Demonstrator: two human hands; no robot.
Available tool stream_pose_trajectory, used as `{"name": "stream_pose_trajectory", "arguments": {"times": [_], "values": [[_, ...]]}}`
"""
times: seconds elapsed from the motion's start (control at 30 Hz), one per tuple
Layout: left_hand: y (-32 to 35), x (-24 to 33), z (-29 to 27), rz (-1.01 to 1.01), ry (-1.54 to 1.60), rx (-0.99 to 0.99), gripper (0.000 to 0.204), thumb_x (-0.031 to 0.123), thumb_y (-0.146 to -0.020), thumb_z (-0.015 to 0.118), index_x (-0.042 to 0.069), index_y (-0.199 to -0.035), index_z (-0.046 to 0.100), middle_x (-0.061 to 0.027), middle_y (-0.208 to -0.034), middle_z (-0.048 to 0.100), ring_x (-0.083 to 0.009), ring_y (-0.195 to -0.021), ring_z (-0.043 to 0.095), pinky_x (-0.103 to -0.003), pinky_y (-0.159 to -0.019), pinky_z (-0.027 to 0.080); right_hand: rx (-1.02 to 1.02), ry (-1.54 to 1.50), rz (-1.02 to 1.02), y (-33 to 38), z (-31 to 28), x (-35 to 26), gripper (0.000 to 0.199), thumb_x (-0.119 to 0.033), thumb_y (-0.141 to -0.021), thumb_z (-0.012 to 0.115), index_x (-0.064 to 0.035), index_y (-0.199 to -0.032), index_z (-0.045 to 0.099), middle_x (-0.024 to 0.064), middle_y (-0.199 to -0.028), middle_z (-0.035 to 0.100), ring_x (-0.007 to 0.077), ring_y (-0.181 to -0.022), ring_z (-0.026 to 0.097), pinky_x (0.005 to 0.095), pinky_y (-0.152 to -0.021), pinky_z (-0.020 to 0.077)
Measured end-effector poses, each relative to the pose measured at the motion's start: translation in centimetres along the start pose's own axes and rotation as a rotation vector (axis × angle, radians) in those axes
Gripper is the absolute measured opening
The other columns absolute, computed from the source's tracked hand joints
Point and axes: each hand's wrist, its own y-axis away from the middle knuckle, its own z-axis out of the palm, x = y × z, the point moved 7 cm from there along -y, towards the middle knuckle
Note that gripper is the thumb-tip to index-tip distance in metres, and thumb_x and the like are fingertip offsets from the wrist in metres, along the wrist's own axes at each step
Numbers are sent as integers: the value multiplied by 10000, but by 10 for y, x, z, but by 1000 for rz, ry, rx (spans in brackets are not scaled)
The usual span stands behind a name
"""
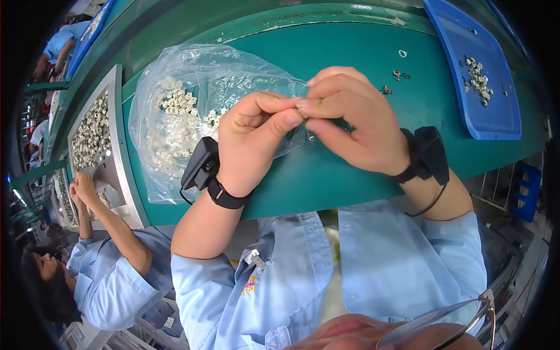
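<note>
My left hand and my right hand meet over the green table. Thumb and fingers of both hands pinch together at one spot, on something tiny that the fingertips mostly hide. Beneath and left of my left hand lies a clear plastic bag holding many small white parts, blocky in shape. Just beyond my right hand are a few small dark metallic pieces and a pale ring. More little bits lie partly hidden under the right hand's fingers.
At the far right sits a blue tray with a heap of small white and dark parts. To the left, a metal-framed tray holds many whitish parts, and a co-worker's hands are over it. The table's front edge runs below my wrists.
</note>
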Motion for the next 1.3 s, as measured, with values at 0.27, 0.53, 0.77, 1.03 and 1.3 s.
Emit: {"name": "stream_pose_trajectory", "arguments": {"times": [0.27,0.53,0.77,1.03,1.3], "values": [[-3,-18,7,-246,192,-240,121,112,-883,547,4,-931,570,-52,-900,606,-98,-810,562,-227,-721,460,2,133,-22,-1,-4,-2,279,-39,-630,730,-86,-879,613,47,-796,564,244,-807,541,333,-712,434],[2,-22,10,-345,169,-223,195,159,-901,529,13,-1023,570,-23,-921,604,-68,-831,537,-208,-732,442,30,179,-95,2,-5,-11,293,-89,-623,748,-59,-881,613,49,-787,548,235,-776,536,327,-687,434],[2,-23,9,-337,184,-287,221,180,-900,533,17,-1045,563,-13,-930,603,-63,-831,541,-194,-734,440,41,159,-91,2,-3,-12,296,-75,-620,744,-53,-885,613,50,-799,544,233,-767,533,336,-680,435],[0,-21,10,-308,214,-321,219,185,-900,529,26,-1048,553,-12,-940,599,-68,-839,546,-200,-743,444,31,105,-79,0,-4,-10,307,-9,-605,720,-60,-890,617,40,-803,544,230,-799,531,331,-708,435],[0,-19,11,-275,220,-319,220,173,-880,561,31,-1046,547,-15,-950,586,-77,-847,541,-210,-754,442,71,66,-92,0,-5,-12,279,2,-615,708,-78,-867,620,17,-790,545,224,-803,525,328,-720,427]]}}
